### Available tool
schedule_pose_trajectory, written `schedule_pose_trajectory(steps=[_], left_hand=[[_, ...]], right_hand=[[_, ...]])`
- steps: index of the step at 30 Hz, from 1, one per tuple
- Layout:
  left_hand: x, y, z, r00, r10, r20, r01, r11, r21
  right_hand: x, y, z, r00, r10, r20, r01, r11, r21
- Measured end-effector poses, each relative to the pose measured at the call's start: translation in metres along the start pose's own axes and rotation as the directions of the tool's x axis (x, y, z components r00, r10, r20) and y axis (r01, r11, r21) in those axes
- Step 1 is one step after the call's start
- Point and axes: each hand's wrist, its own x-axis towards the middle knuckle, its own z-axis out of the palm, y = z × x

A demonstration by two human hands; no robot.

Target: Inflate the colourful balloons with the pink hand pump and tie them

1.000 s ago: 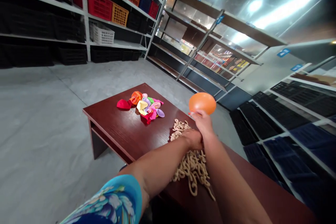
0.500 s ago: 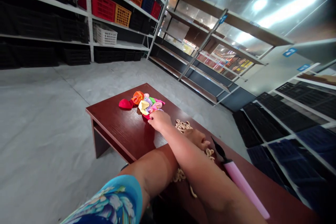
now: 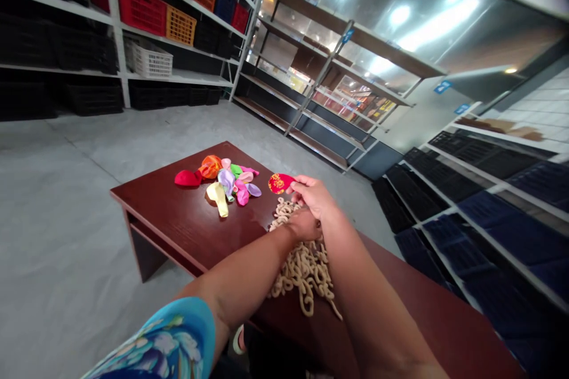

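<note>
My right hand (image 3: 311,194) pinches a flat, uninflated red balloon (image 3: 280,183) with gold print, held above the far end of the pile. Just below it, my left hand (image 3: 304,225) rests over a heap of curled tan strips (image 3: 306,266), its fingers curled. My right wrist partly covers those fingers, so what they hold is hidden. On the table's far left lie loose uninflated balloons: a red one (image 3: 187,178), an orange one (image 3: 210,166), a yellow one (image 3: 217,198), a lilac one (image 3: 226,181) and several pink ones.
Everything lies on a dark red-brown table (image 3: 164,207). Grey floor (image 3: 57,201) surrounds it. Shelves with a red crate (image 3: 141,7) and a white basket (image 3: 153,59) stand left, a tall rack (image 3: 306,112) behind, and dark blue crates (image 3: 480,207) on the right.
My right hand has lifted the red printed balloon from the balloon group and moved right. My left hand has come left over the strips, and my arms no longer cross. The pink pump is out of sight.
</note>
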Motion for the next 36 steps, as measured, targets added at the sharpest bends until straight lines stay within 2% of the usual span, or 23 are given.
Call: schedule_pose_trajectory(steps=[2, 4, 5, 7, 9, 11, 13, 16, 20, 22, 25, 27, 30, 33, 36], left_hand=[[0.004, -0.001, 0.003, 0.999, 0.037, 0.007, -0.038, 0.982, 0.186], [0.008, -0.001, 0.005, 0.995, 0.09, 0.035, -0.095, 0.97, 0.224], [0.009, -0.001, 0.005, 0.993, 0.106, 0.055, -0.113, 0.984, 0.135], [0.011, 0.001, 0.004, 0.991, 0.1, 0.087, -0.084, 0.982, -0.171], [0.011, 0.004, 0.001, 0.992, 0.073, 0.105, -0.01, 0.862, -0.507], [0.009, 0.007, -0.003, 0.99, 0.07, 0.124, 0.045, 0.67, -0.741], [0.007, 0.009, -0.008, 0.984, 0.084, 0.158, 0.094, 0.509, -0.856], [0.006, 0.011, -0.012, 0.988, 0.034, 0.149, 0.127, 0.362, -0.924], [0.011, 0.01, -0.007, 0.993, -0.115, 0.021, 0.057, 0.321, -0.945], [0.016, 0.006, -0.006, 0.979, -0.196, -0.065, -0.003, 0.302, -0.953], [0.024, -0.001, -0.008, 0.932, -0.314, -0.179, -0.098, 0.258, -0.961], [0.028, -0.005, -0.012, 0.907, -0.364, -0.212, -0.129, 0.24, -0.962], [0.029, -0.008, -0.019, 0.897, -0.39, -0.209, -0.132, 0.214, -0.968], [0.026, -0.007, -0.026, 0.903, -0.396, -0.167, -0.105, 0.173, -0.979], [0.023, -0.005, -0.031, 0.911, -0.38, -0.159, -0.116, 0.134, -0.984]], right_hand=[[-0.004, 0.007, -0.015, 0.986, -0.069, -0.153, 0.058, 0.996, -0.075], [-0.009, 0.014, -0.029, 0.951, -0.171, -0.258, 0.125, 0.975, -0.184], [-0.011, 0.016, -0.035, 0.931, -0.22, -0.291, 0.152, 0.959, -0.238], [-0.015, 0.02, -0.044, 0.901, -0.285, -0.327, 0.179, 0.931, -0.318], [-0.017, 0.023, -0.051, 0.887, -0.306, -0.345, 0.185, 0.922, -0.341], [-0.019, 0.027, -0.054, 0.886, -0.3, -0.354, 0.184, 0.928, -0.325], [-0.022, 0.032, -0.054, 0.897, -0.256, -0.359, 0.16, 0.947, -0.277], [-0.027, 0.043, -0.049, 0.932, -0.169, -0.322, 0.105, 0.973, -0.208], [-0.041, 0.055, -0.043, 0.953, -0.164, -0.255, 0.099, 0.963, -0.249], [-0.053, 0.059, -0.052, 0.957, -0.158, -0.244, 0.077, 0.948, -0.31], [-0.074, 0.069, -0.085, 0.938, -0.138, -0.318, -0.027, 0.885, -0.465], [-0.091, 0.08, -0.117, 0.927, -0.12, -0.355, -0.126, 0.793, -0.596], [-0.117, 0.105, -0.162, 0.897, 0.075, -0.435, -0.375, 0.649, -0.662], [-0.136, 0.13, -0.188, 0.89, 0.289, -0.353, -0.456, 0.587, -0.669], [-0.145, 0.145, -0.198, 0.898, 0.327, -0.295, -0.438, 0.585, -0.683]])
